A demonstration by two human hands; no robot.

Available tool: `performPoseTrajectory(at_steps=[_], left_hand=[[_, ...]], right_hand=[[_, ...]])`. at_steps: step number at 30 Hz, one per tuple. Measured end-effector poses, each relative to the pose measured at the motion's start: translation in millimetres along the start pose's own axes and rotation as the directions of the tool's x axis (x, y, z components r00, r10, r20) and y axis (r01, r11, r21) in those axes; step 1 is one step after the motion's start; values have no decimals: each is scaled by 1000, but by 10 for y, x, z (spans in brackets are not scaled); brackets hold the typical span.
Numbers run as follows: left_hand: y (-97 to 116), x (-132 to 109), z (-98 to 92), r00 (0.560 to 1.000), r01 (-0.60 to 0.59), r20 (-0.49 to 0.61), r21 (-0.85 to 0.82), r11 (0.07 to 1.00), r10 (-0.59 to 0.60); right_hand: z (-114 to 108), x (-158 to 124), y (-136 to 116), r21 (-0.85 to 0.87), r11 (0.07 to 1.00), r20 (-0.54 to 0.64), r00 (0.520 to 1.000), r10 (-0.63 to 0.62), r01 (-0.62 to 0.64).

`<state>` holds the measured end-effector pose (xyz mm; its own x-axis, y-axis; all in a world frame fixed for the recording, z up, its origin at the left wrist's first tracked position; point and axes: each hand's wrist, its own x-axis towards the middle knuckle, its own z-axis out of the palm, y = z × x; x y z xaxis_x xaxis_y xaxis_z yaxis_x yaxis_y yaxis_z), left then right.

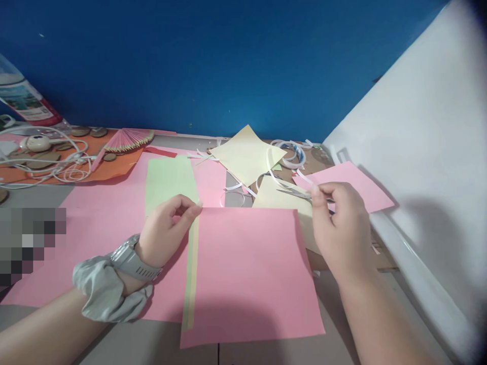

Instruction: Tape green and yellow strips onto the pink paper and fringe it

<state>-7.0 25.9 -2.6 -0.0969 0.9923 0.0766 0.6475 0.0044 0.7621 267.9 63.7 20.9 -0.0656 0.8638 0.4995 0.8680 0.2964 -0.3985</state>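
A pink paper sheet (247, 274) lies in front of me with a narrow green strip (191, 284) along its left edge. My left hand (167, 228) has its fingers curled and pinches the sheet's upper left corner. My right hand (338, 228) is closed on a pair of scissors (294, 192), whose blades point left over a pale yellow sheet (274, 195). A thin white paper strip (270, 170) curls up near the blades. A watch and a grey scrunchie sit on my left wrist.
A light green sheet (169, 182), another yellow sheet (247, 154) and a small pink sheet (350, 185) lie behind. Tape rolls (292, 152) sit at the back. A folded paper fan (127, 139), white cables (57, 167) and a bottle (23, 99) are at left. A white board (418, 152) leans at right.
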Motion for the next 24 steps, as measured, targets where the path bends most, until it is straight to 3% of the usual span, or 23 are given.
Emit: performPoseTrajectory(at_steps=[2,3,4,6,11,13,20,24], left_hand=[[11,-29,-1,998,-53,23,21,998,52],[13,-42,0,996,-81,37,22,996,80],[15,-54,1,993,-106,50,17,994,105],[20,-72,9,985,-154,76,2,988,154],[75,-104,63,925,-302,231,-31,953,301],[104,-124,88,910,-313,274,-41,949,312],[169,-194,173,896,-287,357,13,958,264],[181,-227,212,927,-199,329,22,980,181]], right_hand=[[38,-42,-65,104,977,104,975,-195,185],[58,-66,-117,165,959,229,936,-266,232],[76,-89,-175,211,946,346,886,-307,245],[109,-130,-294,263,940,464,825,-323,219],[154,-187,-445,363,919,566,748,-348,153],[162,-201,-450,370,915,572,736,-363,164],[183,-236,-515,416,890,514,760,-399,186],[227,-290,-593,414,889,468,791,-393,197]])
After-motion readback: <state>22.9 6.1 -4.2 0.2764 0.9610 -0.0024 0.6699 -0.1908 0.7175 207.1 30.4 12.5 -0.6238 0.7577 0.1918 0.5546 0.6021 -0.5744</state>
